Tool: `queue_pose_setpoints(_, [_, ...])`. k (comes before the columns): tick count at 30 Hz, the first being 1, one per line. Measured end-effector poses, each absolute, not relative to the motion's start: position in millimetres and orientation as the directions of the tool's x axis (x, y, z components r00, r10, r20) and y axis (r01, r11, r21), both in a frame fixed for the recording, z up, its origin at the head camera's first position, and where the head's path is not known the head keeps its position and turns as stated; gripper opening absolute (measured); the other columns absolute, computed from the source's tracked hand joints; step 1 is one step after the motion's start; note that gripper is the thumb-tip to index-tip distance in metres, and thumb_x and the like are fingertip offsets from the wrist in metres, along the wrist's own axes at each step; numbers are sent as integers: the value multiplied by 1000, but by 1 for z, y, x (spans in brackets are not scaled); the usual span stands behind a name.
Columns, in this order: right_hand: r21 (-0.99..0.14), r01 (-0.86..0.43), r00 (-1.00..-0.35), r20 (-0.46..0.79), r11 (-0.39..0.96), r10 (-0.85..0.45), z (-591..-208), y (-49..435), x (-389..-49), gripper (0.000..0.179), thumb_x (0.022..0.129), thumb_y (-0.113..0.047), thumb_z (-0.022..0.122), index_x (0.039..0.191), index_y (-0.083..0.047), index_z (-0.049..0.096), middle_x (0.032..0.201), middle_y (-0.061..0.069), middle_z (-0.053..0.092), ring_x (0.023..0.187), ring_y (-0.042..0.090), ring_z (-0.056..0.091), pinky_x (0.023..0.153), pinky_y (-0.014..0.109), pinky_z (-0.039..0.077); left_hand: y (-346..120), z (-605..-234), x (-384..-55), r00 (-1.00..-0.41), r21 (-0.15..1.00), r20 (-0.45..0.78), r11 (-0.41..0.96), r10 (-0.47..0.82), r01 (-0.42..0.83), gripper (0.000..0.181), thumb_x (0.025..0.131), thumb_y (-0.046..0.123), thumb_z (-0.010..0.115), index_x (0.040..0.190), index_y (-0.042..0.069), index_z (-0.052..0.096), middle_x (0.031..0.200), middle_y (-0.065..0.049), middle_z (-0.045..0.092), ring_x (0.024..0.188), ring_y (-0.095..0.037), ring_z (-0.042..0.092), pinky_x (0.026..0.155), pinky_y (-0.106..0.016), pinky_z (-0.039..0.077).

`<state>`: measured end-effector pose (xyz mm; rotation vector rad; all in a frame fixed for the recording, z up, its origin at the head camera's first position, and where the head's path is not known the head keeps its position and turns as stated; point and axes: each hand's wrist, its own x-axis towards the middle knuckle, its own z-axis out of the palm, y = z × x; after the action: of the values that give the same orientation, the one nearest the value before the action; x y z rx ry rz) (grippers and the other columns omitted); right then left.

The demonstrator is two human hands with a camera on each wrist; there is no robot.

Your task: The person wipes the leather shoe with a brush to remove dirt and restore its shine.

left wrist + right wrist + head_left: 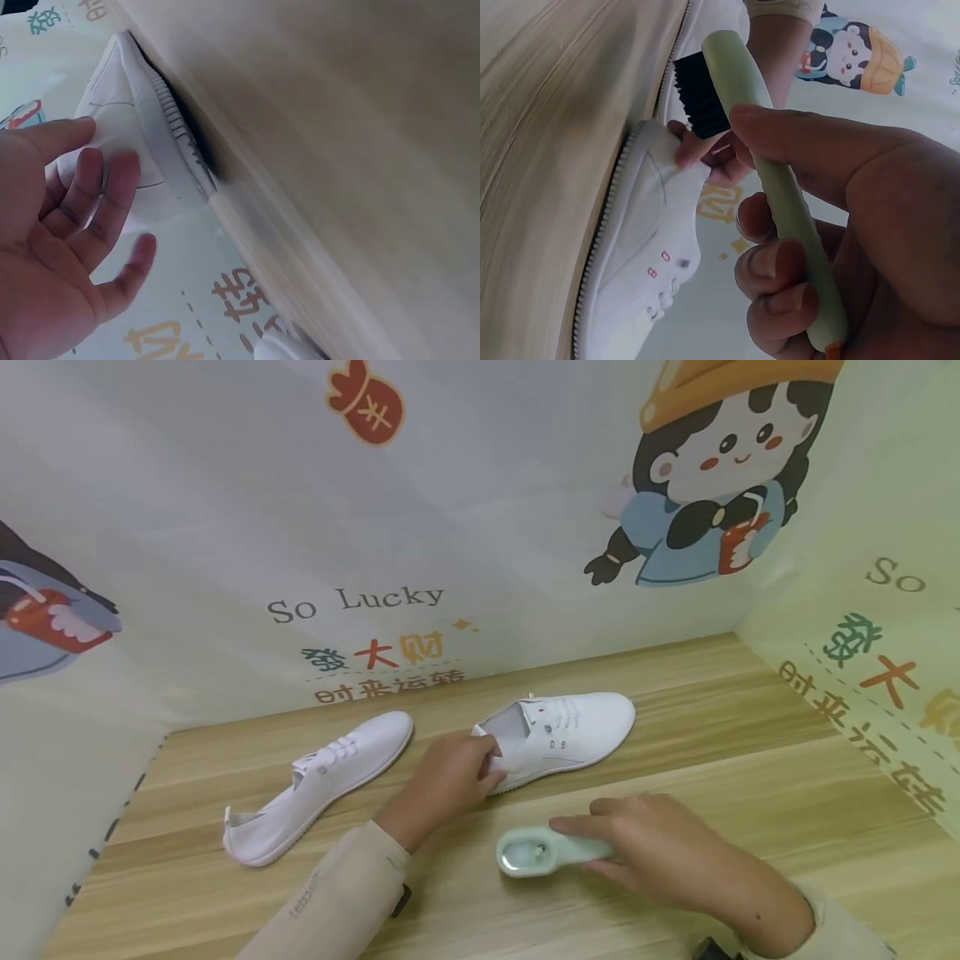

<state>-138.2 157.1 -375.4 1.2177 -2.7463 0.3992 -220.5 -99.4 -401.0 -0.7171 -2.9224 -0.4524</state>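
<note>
Head view has the left hand [450, 772] pinching the heel of a white shoe [592, 727]; the right hand [660, 852] is wrapped around a pale green brush [573, 849], its head about six o'clock from that shoe. The dark bristles [701, 94] stand clear of the upper, so I'd judge brushing remains to be done here; whether any is finished, I can't tell. The other shoe [341, 772], untouched at nine o'clock, probably needs its turn too.

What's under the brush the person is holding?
Dark bristles on the underside of the brush, facing the wooden table. The head view hides the patch directly beneath, covered by the brush and right hand.
</note>
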Motion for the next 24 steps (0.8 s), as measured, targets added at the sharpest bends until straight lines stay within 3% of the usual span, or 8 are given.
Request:
queue_pose_setpoints(6, [-219,-762,-647,201,610,-736,-374,156,-133,41,85,-30,78,125,-28,70,85,-9,66,61,-2,43,55,19,39,-116,-402,-199,-885,284,137,839,445,465,21,85,26,80,86,12,64,64,7,49,58,-8,44,54,-24,37])
queue_pose_setpoints(13, [-204,-811,-583,217,548,-783,-372,154,-128,42,84,-30,79,125,-28,70,82,-11,64,60,-2,40,55,18,39,-135,-405,-172,-874,229,150,843,463,486,26,82,29,82,81,15,60,63,10,45,56,-5,41,52,-23,34])
queue_pose_setpoints(20, [-190,-830,-556,203,524,-806,-371,152,-122,45,84,-33,79,127,-29,69,99,-8,72,68,-2,51,58,21,45,-151,-403,-145,-866,231,158,835,474,499,27,78,29,85,81,16,61,63,11,46,56,-3,39,51,-21,34])
queue_pose_setpoints(24, [-183,-838,-544,194,514,-817,-370,152,-118,46,83,-34,80,127,-33,68,95,-10,69,65,-3,48,57,20,43,-157,-402,-133,-877,237,135,844,461,481,28,79,31,84,82,17,60,63,12,45,56,-2,38,51,-21,33])
